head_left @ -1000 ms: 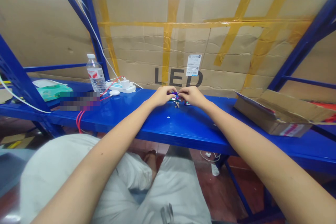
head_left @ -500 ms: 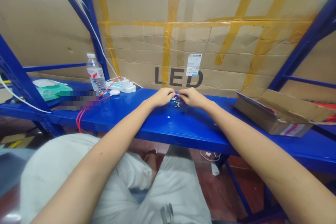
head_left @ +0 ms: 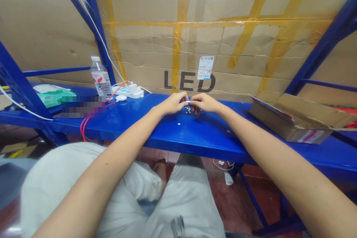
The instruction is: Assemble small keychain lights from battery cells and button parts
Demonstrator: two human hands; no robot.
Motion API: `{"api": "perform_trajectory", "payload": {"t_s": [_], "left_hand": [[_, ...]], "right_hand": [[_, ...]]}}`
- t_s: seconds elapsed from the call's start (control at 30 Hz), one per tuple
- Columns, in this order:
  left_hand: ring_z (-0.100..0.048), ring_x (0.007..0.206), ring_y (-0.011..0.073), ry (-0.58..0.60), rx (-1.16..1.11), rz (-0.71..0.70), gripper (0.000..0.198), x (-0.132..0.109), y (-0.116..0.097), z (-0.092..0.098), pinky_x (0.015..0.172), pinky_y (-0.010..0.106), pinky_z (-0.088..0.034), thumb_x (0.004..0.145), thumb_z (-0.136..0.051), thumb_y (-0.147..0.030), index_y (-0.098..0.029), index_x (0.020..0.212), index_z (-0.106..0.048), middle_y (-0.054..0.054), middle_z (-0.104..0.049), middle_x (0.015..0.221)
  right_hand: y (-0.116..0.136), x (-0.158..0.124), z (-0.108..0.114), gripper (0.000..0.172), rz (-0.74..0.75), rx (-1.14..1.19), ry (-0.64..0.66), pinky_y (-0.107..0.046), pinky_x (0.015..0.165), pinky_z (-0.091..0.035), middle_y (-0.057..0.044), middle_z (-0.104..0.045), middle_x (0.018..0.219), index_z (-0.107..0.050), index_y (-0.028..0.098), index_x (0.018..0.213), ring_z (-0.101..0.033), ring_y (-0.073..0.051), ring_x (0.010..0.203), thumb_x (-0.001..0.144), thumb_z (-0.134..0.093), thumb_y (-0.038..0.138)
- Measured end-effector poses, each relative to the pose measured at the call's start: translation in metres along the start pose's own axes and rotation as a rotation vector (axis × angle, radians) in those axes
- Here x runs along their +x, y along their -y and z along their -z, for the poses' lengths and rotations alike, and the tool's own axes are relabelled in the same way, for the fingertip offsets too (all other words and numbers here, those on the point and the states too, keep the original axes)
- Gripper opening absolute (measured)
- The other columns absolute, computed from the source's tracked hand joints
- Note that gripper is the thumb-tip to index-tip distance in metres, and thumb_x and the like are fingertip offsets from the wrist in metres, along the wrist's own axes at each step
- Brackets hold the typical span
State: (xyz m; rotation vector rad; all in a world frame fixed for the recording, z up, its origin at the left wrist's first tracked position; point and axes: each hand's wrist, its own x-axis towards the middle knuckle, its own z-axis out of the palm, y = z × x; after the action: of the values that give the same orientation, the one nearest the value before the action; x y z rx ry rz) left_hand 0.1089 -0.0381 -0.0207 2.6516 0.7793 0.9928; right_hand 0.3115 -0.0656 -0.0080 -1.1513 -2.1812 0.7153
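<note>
My left hand point(head_left: 175, 103) and my right hand point(head_left: 204, 103) meet over the middle of the blue shelf point(head_left: 156, 128). Between their pinched fingertips is a small, thin, shiny purple-and-white piece point(head_left: 185, 101); its exact kind is too small to make out. Both hands are closed on it, one from each side. Just beneath the fingers, several tiny gold and silver-coloured bits point(head_left: 188, 110) lie on the shelf, partly hidden by my hands. A small white dot point(head_left: 179, 124) shows on the surface nearer to me.
A water bottle point(head_left: 100, 78) stands at the left beside a white power strip point(head_left: 134, 92) with red cables point(head_left: 83, 126). An open cardboard box point(head_left: 295, 119) sits at the right. A large taped carton point(head_left: 145, 52) marked LED backs the shelf. Blue uprights flank both sides.
My fingertips have risen slightly and come together on the thin piece. The right hand's lower fingers now hang further down, beside the small bits. Elsewhere the scene looks the same.
</note>
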Motion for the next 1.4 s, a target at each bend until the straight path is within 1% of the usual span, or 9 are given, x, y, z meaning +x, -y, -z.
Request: {"api": "perform_trajectory", "payload": {"t_s": [0.17, 0.37, 0.57, 0.93, 1.07, 1.13, 1.2, 1.27, 1.4], "left_hand": [[-0.063, 0.083, 0.0182, 0.014, 0.031, 0.018, 0.013, 0.000, -0.004, 0.002, 0.075, 0.031, -0.046, 0.092, -0.050, -0.023, -0.017, 0.094, -0.062, 0.005, -0.070, 0.090], [-0.063, 0.081, 0.0172, -0.058, -0.074, -0.003, 0.009, 0.002, -0.002, 0.000, 0.074, 0.029, -0.046, 0.086, -0.058, -0.022, -0.015, 0.086, -0.063, 0.005, -0.070, 0.086], [-0.060, 0.076, 0.0152, -0.076, -0.116, -0.021, 0.009, 0.003, -0.003, 0.000, 0.071, 0.028, -0.044, 0.085, -0.061, -0.022, -0.014, 0.081, -0.063, 0.003, -0.068, 0.080], [-0.060, 0.079, 0.0157, -0.070, -0.122, -0.061, 0.007, 0.003, -0.008, 0.002, 0.076, 0.029, -0.045, 0.085, -0.060, -0.020, -0.015, 0.081, -0.062, 0.004, -0.069, 0.084], [-0.060, 0.081, 0.0162, -0.040, -0.127, -0.025, 0.004, 0.003, -0.009, -0.001, 0.077, 0.030, -0.046, 0.087, -0.057, -0.018, -0.016, 0.087, -0.060, 0.004, -0.068, 0.087], [-0.060, 0.084, 0.0174, -0.040, -0.078, 0.019, 0.005, 0.003, -0.007, -0.003, 0.079, 0.032, -0.046, 0.088, -0.055, -0.017, -0.016, 0.091, -0.060, 0.005, -0.068, 0.091], [-0.061, 0.087, 0.0192, -0.050, -0.002, 0.073, 0.007, 0.003, -0.003, -0.003, 0.081, 0.034, -0.046, 0.089, -0.053, -0.017, -0.017, 0.093, -0.059, 0.006, -0.068, 0.094], [-0.062, 0.090, 0.0209, -0.048, 0.058, 0.114, 0.008, 0.003, 0.001, -0.002, 0.082, 0.035, -0.046, 0.090, -0.052, -0.017, -0.017, 0.095, -0.058, 0.008, -0.069, 0.096], [-0.063, 0.092, 0.0228, -0.025, 0.120, 0.121, 0.008, 0.003, 0.007, -0.002, 0.084, 0.036, -0.047, 0.091, -0.052, -0.020, -0.018, 0.095, -0.058, 0.009, -0.070, 0.098]], "right_hand": [[0.002, 0.000, -0.001, 0.033, -0.024, 0.042, -0.007, -0.025, 0.050, -0.050, -0.002, -0.066, 0.055, -0.060, 0.017, 0.064, -0.063, -0.015, 0.050, 0.085, -0.066, 0.041], [0.001, 0.000, 0.000, 0.031, -0.045, 0.168, -0.011, -0.024, 0.047, -0.048, -0.003, -0.066, 0.056, -0.060, 0.016, 0.063, -0.062, -0.014, 0.048, 0.081, -0.070, 0.039], [-0.008, 0.003, 0.002, 0.021, -0.037, 0.269, -0.006, -0.024, 0.045, -0.047, -0.002, -0.063, 0.054, -0.062, 0.016, 0.066, -0.060, -0.014, 0.046, 0.078, -0.069, 0.033], [-0.009, 0.004, 0.000, 0.017, -0.127, 0.465, 0.014, -0.023, 0.037, -0.034, 0.001, -0.054, 0.048, -0.062, 0.015, 0.069, -0.046, -0.010, 0.038, 0.075, -0.071, 0.029], [-0.005, 0.002, 0.014, 0.026, -0.163, 0.274, 0.069, -0.025, 0.044, -0.043, -0.004, -0.062, 0.058, -0.064, 0.015, 0.073, -0.055, -0.013, 0.048, 0.082, -0.068, 0.039], [-0.008, 0.000, 0.027, 0.026, -0.173, 0.046, -0.008, -0.026, 0.049, -0.044, -0.006, -0.065, 0.062, -0.063, 0.015, 0.073, -0.056, -0.013, 0.051, 0.085, -0.064, 0.038], [-0.013, -0.002, 0.038, 0.018, -0.180, -0.233, -0.107, -0.025, 0.053, -0.043, -0.004, -0.064, 0.062, -0.066, 0.014, 0.072, -0.054, -0.012, 0.052, 0.083, -0.065, 0.028], [-0.020, -0.003, 0.045, 0.008, -0.178, -0.387, -0.023, -0.025, 0.059, -0.044, -0.004, -0.069, 0.070, -0.071, 0.015, 0.078, -0.059, -0.014, 0.060, 0.079, -0.065, 0.020], [-0.030, 0.000, 0.042, 0.017, -0.190, -0.542, 0.122, -0.025, 0.070, -0.047, -0.004, -0.075, 0.085, -0.077, 0.017, 0.089, -0.066, -0.018, 0.078, 0.074, -0.068, 0.016]]}}
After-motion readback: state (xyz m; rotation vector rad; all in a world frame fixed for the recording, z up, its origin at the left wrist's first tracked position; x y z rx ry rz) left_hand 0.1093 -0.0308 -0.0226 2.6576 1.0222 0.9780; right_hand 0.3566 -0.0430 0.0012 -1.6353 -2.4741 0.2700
